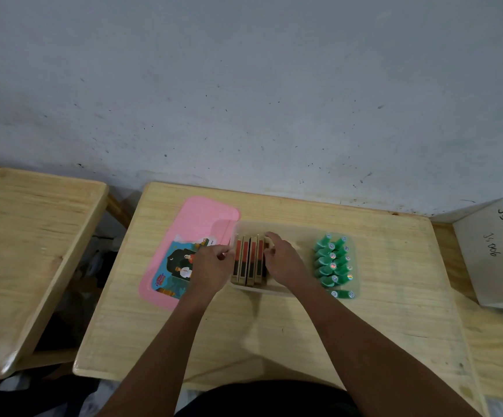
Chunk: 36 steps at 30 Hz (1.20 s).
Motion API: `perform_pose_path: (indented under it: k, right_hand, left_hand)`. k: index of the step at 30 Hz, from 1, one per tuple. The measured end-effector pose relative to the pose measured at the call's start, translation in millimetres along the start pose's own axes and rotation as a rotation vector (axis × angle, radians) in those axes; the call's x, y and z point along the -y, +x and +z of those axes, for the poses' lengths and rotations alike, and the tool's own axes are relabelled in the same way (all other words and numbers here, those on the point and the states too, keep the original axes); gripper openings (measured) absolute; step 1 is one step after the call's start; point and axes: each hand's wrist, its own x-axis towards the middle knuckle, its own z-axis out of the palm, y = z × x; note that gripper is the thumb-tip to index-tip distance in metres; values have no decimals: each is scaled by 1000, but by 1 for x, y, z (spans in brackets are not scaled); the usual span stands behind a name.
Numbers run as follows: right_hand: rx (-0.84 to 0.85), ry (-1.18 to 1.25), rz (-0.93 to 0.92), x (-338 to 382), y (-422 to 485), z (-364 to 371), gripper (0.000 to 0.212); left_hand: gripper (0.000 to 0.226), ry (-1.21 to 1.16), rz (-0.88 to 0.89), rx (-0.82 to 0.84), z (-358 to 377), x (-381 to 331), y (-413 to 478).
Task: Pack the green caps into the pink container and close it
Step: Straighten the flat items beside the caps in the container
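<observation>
Green caps (333,263) are lying just right of the right hand (283,260), which is gripping the boxes (246,263); the left hand (212,266), grip unclear, is sitting nearer the pink lid (196,218).

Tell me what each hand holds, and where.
Both clasp the row of small boxes: left hand at its left end, right hand at its right end.

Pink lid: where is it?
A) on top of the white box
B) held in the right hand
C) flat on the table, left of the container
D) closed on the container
C: the pink lid lies flat on the table left of the open container; the right hand grips small boxes inside it.
</observation>
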Motion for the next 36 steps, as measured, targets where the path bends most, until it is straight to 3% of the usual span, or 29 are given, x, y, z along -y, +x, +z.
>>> perform_pose_path:
  k: [12, 21, 27, 36]
  right_hand:
    - [86, -41, -50, -1, 2, -7, 42]
    - [65, 8, -12, -2, -1, 4, 47]
    - [2, 47, 40, 1, -3, 11, 63]
    - [3, 65, 71, 2, -5, 9, 61]
  left_hand:
    - [27, -14, -7, 4, 0, -1, -1]
    - [27, 21, 15, -1, 1, 1, 1]
    - [29, 0, -9, -19, 2, 0, 0]
    - [28, -5, -13, -41, 1, -4, -3]
